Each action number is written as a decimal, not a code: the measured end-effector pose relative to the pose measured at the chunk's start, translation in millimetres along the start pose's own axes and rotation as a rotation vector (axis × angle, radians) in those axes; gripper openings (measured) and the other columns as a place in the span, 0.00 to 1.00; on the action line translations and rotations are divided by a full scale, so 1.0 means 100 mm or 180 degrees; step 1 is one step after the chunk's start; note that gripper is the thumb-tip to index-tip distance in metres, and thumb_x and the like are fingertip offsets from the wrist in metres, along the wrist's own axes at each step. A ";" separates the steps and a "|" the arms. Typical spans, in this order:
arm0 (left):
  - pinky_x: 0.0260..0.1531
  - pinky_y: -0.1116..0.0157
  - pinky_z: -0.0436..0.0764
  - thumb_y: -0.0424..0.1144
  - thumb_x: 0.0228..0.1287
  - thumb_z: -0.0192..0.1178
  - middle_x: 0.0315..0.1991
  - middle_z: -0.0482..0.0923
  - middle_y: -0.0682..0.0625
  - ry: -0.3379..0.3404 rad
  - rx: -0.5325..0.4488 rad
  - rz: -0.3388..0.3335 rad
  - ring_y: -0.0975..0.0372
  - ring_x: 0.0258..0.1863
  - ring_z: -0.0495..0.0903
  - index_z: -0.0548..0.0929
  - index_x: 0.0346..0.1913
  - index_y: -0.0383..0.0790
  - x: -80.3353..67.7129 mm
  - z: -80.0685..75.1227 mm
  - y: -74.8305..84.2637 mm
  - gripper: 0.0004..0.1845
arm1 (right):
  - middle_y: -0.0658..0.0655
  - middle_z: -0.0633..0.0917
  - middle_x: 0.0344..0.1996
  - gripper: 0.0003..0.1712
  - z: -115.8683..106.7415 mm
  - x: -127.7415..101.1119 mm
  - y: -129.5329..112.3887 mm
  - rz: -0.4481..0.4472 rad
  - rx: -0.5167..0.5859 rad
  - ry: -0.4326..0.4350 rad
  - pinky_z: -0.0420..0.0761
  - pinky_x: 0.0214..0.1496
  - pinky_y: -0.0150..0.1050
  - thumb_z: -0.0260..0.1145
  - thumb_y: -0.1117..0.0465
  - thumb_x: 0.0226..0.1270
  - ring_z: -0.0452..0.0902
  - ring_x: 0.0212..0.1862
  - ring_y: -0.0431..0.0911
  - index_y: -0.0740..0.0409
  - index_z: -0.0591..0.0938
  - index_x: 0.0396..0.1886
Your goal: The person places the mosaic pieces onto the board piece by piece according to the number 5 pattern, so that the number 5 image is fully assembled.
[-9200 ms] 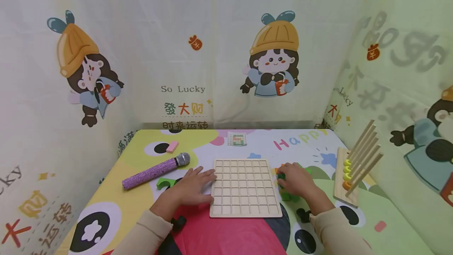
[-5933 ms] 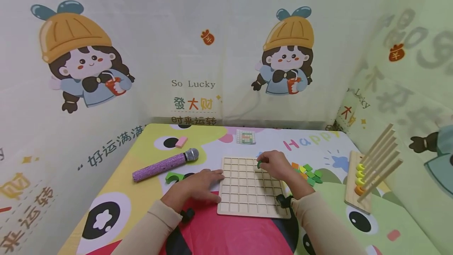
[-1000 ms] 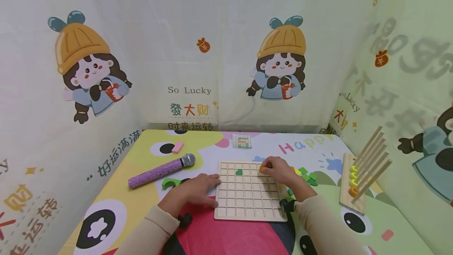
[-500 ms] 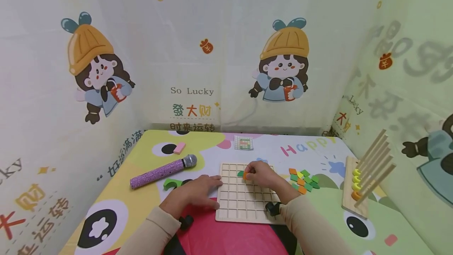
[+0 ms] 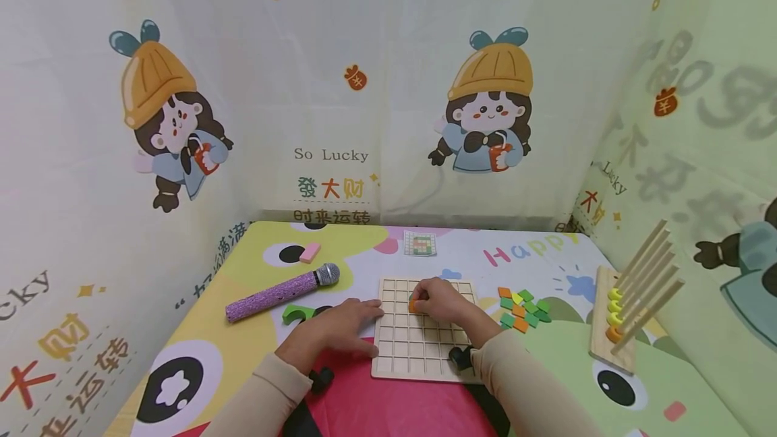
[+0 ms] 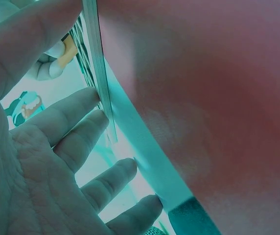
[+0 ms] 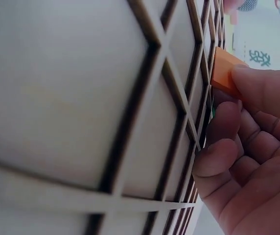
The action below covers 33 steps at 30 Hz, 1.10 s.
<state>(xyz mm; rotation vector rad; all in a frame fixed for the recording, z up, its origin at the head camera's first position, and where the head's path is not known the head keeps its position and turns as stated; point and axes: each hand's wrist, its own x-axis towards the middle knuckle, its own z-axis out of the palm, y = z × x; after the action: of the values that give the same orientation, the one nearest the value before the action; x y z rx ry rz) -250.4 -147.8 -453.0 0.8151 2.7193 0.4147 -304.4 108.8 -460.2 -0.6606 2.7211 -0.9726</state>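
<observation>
Right hand: the right hand [image 5: 438, 300] is reaching over the far part of the wooden grid board [image 5: 419, 346], its fingers [image 7: 257, 90] curling round and pinching an orange tile [image 7: 225, 71].
Orange tile: the tile is sitting at the fingertips, pressing against the board's surface in the far rows, a little left of centre; which cell it is entering cannot be told.
Left hand: the left hand [image 5: 332, 330] is lying flat on the mat, fingers straight and slightly spread, the fingertips [image 6: 88, 100] touching the left edge of the board.
Grid board: it is lying flat on the cartoon-printed table mat [image 5: 200, 329], near the person, between the two hands.
Loose tiles: a small heap of green, orange and yellow tiles [image 5: 522, 309] is lying on the mat just right of the board.
Pattern card: a small card with a coloured grid [image 5: 420, 243] is lying far of the board.
Toy microphone: a purple glittery microphone [image 5: 282, 293] is lying left of the board, with a green arch block [image 5: 295, 313] just near of it.
Pink block: a pink block [image 5: 309, 252] is lying at the far left.
Peg rack: a wooden rack with slanted rods and coloured rings [image 5: 625, 309] is standing at the right.
</observation>
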 end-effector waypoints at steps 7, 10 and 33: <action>0.70 0.48 0.73 0.56 0.58 0.74 0.78 0.67 0.51 0.0007 0.0021 -0.0023 0.50 0.75 0.67 0.75 0.73 0.48 0.01 -0.01 0.02 0.41 | 0.47 0.82 0.28 0.05 -0.01 -0.01 -0.02 0.0017 -0.0068 0.0015 0.75 0.36 0.37 0.68 0.67 0.71 0.74 0.30 0.41 0.55 0.83 0.33; 0.70 0.49 0.73 0.55 0.58 0.74 0.78 0.67 0.50 0.0025 0.0033 -0.0008 0.50 0.74 0.67 0.75 0.73 0.47 0.02 -0.02 0.02 0.41 | 0.47 0.82 0.26 0.06 -0.01 0.00 -0.04 0.0050 -0.0154 0.0062 0.74 0.36 0.37 0.69 0.67 0.70 0.73 0.30 0.41 0.55 0.83 0.32; 0.70 0.47 0.73 0.55 0.58 0.74 0.78 0.67 0.50 0.0002 0.0019 -0.0051 0.48 0.75 0.67 0.75 0.73 0.47 0.03 0.00 0.03 0.40 | 0.49 0.85 0.35 0.05 -0.17 -0.16 0.04 0.0106 -0.0292 0.0228 0.80 0.42 0.42 0.71 0.62 0.69 0.76 0.37 0.42 0.58 0.86 0.41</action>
<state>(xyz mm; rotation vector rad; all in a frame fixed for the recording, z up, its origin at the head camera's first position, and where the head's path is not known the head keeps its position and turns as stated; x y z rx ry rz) -251.1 -144.2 -452.5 0.7943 2.7271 0.4037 -296.6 128.4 -449.1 -0.6046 2.8443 -0.8850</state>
